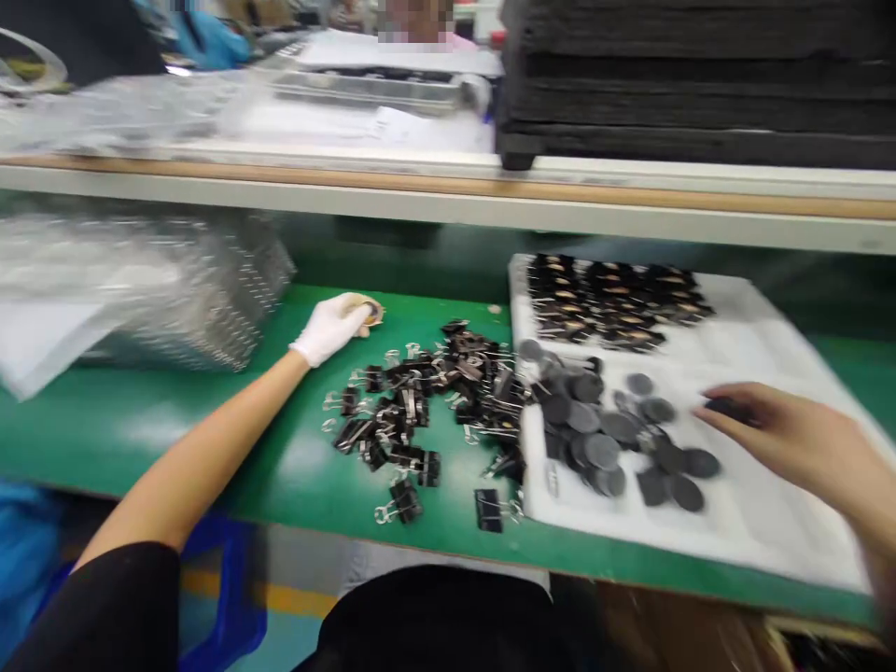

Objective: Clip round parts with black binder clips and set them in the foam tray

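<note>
My left hand (334,327), in a white glove, is closed on a small round tan object (373,312) near the back of the green table. Over the right part of a white foam tray (763,504), my bare right hand (770,429) pinches a dark round piece (732,409). Loose dark discs (602,452) lie in the tray between that hand and the clips. A heap of black binder clips (413,401) spreads across the table between my hands. Clipped dark pieces (616,299) stand in rows at the tray's back.
A shelf (420,205) runs across above the table (280,448), carrying a black stack (700,84) and a clear plastic box (364,89). Clear plastic trays (154,289) are piled at the left. A blue stool (231,597) is below the table's front edge.
</note>
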The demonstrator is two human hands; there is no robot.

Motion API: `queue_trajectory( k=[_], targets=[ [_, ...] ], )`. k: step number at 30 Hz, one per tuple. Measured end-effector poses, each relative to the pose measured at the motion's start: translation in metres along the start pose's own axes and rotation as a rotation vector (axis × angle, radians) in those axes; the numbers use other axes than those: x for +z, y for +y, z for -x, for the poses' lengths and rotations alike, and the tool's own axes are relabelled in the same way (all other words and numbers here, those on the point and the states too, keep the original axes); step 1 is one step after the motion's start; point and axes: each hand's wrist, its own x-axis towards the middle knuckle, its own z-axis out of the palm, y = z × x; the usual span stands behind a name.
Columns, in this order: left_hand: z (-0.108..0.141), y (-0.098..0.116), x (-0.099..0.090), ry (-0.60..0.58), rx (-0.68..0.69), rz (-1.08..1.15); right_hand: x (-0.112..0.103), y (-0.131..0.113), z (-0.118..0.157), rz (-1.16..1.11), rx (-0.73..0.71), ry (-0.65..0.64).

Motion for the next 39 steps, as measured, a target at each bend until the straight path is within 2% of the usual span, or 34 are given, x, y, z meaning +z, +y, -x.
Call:
queue_trajectory(
  k=[2,3,5,8,12,16,20,23,28,33,36,39],
  targets=[
    [-0.013,-0.004,0.006,0.021,0.020,-0.068,-0.006,0.008,0.016,-0.006,0.053,-0.174],
    [-0.018,-0.006,0.007,0.009,0.024,-0.089,-0.005,0.012,0.020,-0.014,0.069,-0.203],
    [-0.024,-0.011,0.006,-0.024,0.006,-0.116,-0.001,0.019,0.023,-0.001,0.088,-0.195],
    [-0.026,-0.017,0.002,-0.021,-0.029,-0.143,0.005,0.027,0.027,0.054,0.096,-0.108],
    [-0.024,-0.017,0.003,-0.034,-0.024,-0.142,0.002,0.022,0.029,0.119,0.063,-0.065],
    [-0.023,-0.014,0.005,-0.032,-0.023,-0.131,-0.010,0.012,0.017,0.150,0.008,-0.132],
    [-0.020,-0.014,0.003,-0.035,-0.042,-0.131,-0.022,0.016,0.000,0.319,0.045,-0.206],
    [-0.018,-0.015,0.002,-0.037,-0.043,-0.145,-0.023,0.022,-0.006,0.410,0.082,-0.331],
    [-0.017,-0.016,0.002,-0.046,-0.043,-0.150,-0.020,0.018,-0.004,0.370,0.073,-0.395],
    [-0.019,-0.018,0.001,-0.043,-0.060,-0.179,-0.028,-0.009,-0.005,0.287,0.042,-0.320],
    [-0.020,-0.019,0.000,-0.055,-0.051,-0.174,-0.039,-0.032,-0.014,0.219,-0.011,-0.124],
    [-0.018,-0.017,0.000,-0.056,-0.044,-0.161,-0.047,-0.055,-0.025,0.110,-0.169,0.046]
  ],
)
